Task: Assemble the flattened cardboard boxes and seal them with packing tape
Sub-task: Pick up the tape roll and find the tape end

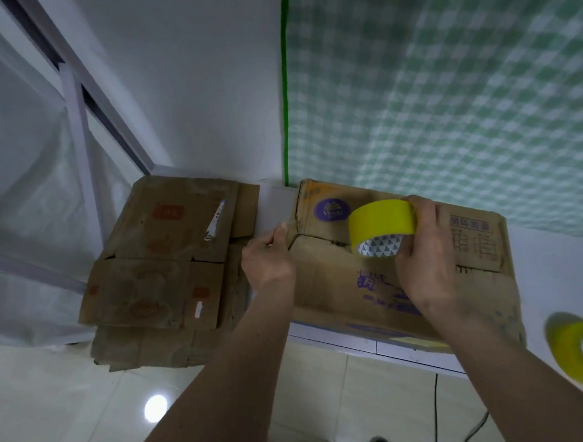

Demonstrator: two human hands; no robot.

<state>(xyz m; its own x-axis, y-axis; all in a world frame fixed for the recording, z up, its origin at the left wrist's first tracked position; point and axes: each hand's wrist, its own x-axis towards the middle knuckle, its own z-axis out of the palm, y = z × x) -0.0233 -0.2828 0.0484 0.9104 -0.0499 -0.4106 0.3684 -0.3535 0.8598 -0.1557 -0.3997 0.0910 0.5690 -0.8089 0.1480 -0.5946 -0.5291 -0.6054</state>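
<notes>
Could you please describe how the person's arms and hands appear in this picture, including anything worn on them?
Both forearms are bare from the lower edge of the picture up to the wrists, with no sleeves showing. The left hand and right hand wear no gloves, and no watch, ring or bracelet is visible.

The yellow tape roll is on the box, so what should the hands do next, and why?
Probably pull the yellow tape roll rightward along the box seam. The right hand grips the roll on top of the box, and the left hand seems to pin something at the box's left edge, likely the tape's end.
</notes>
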